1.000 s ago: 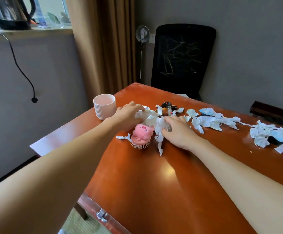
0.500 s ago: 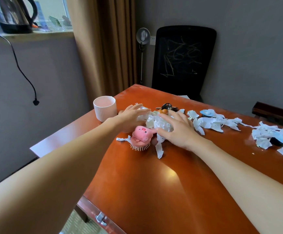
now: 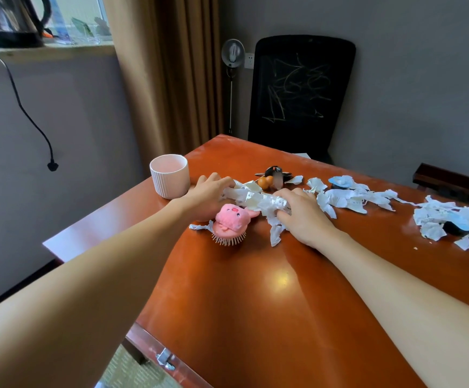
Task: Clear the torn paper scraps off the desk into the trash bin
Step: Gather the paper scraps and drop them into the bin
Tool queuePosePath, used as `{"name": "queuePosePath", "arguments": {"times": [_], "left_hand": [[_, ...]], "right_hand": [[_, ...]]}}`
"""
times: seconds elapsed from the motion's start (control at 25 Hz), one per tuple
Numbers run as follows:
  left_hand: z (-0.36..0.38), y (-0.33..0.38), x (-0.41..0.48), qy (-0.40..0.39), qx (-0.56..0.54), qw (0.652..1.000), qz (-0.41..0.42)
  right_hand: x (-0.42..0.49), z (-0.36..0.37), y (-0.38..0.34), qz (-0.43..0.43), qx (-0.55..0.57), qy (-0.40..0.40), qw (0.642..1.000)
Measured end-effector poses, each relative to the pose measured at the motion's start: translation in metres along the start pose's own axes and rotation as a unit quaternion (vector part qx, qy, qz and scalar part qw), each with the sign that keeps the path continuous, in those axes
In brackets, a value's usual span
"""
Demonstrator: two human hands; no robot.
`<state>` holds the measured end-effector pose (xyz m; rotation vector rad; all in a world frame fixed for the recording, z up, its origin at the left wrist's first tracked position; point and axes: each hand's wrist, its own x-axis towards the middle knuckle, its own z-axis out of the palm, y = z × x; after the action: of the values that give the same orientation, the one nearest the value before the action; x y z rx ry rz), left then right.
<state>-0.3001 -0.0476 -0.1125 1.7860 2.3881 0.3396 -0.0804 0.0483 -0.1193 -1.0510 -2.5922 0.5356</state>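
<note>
White torn paper scraps lie across the red-brown desk [image 3: 255, 289]. A bunched pile of scraps [image 3: 255, 199] sits between my hands. My left hand [image 3: 208, 196] presses against its left end, and my right hand [image 3: 303, 217] curls its fingers over the right end, gripping paper. A loose strip [image 3: 275, 233] hangs out below the right hand and a small scrap [image 3: 199, 227] lies by the left wrist. More scraps [image 3: 351, 198] stretch to the right, with a further heap [image 3: 440, 219] at the far right. No trash bin is in view.
A pink pig hairbrush [image 3: 230, 221] lies just in front of the pile. A white ribbed cup [image 3: 169, 175] stands left of my left hand. A penguin and orange figurine [image 3: 272, 176] sit behind the pile. A blue lid [image 3: 338, 182] and a dark object [image 3: 456, 225] lie among the scraps. A black chair [image 3: 300, 93] stands behind the desk.
My hands have drawn the scraps into a tighter bunch; the right hand's fingers, spread flat half a second ago, have curled onto the paper.
</note>
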Motion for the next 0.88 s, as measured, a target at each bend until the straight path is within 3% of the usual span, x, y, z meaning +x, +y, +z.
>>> {"name": "queuePosePath", "arguments": {"times": [0.24, 0.88], "left_hand": [[-0.003, -0.002, -0.008, 0.017, -0.089, 0.996, 0.012], [-0.022, 0.006, -0.037, 0.023, -0.093, 0.995, -0.029]], "right_hand": [[-0.002, -0.008, 0.001, 0.009, 0.036, 0.037, 0.999], [-0.021, -0.027, -0.016, 0.014, 0.034, 0.045, 0.998]]}}
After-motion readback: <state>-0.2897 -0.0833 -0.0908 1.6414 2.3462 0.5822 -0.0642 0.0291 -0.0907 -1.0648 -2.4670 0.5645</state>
